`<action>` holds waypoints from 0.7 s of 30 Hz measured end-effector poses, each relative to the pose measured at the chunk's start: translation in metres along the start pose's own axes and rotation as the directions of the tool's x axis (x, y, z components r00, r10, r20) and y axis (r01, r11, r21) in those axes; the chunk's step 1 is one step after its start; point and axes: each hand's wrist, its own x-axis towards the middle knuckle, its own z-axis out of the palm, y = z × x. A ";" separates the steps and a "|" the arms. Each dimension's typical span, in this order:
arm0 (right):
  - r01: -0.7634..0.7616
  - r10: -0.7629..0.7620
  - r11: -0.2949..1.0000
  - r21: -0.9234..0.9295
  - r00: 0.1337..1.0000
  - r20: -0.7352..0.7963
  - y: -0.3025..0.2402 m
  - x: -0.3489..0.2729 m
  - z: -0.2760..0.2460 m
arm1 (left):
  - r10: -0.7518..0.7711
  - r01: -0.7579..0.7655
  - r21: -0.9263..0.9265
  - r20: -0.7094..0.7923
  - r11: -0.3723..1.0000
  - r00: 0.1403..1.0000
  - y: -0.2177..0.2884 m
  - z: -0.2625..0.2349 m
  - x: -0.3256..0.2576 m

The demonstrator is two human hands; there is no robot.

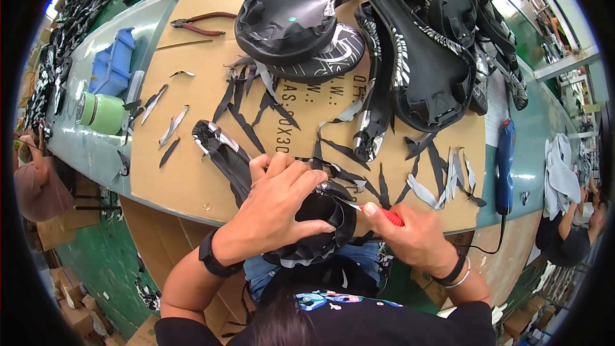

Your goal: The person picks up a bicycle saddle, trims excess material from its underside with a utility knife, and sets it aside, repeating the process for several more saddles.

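A black bike saddle [325, 213], underside up, rests near my lap at the table's near edge, its narrow nose pointing up and left. My left hand [278, 202] grips it, fingers over the far rim and thumb across the hollow. In my right hand [413, 234] is a red-handled tool [389, 214] with a thin metal shaft, whose tip meets the saddle's rim beside my left fingers. Whether that tip is a blade or a point is too small to tell. Dark cut strips [343, 148] lie just beyond both hands.
More saddles [288, 22] sit at the back, with a pile [426, 45] on the right. Red-handled pliers [204, 24] lie back left on the cardboard [198, 96]. A blue corded tool [505, 166] is at right; a blue bin [112, 64] and green tape roll [102, 114] are left. People work at both sides.
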 end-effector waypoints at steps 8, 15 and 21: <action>-0.385 0.450 0.822 0.419 0.890 -0.065 -0.074 -0.034 0.026 | -0.010 0.011 0.012 -0.046 1.000 0.999 0.002 0.003 -0.002; -0.242 0.598 0.654 0.717 0.745 -0.294 -0.055 0.003 0.008 | -0.117 0.132 0.135 -0.119 0.982 0.986 0.038 0.001 -0.007; -0.069 0.325 0.839 0.540 0.859 -0.396 -0.038 0.071 0.007 | -0.180 0.206 0.157 -0.169 0.966 0.969 0.040 0.001 -0.015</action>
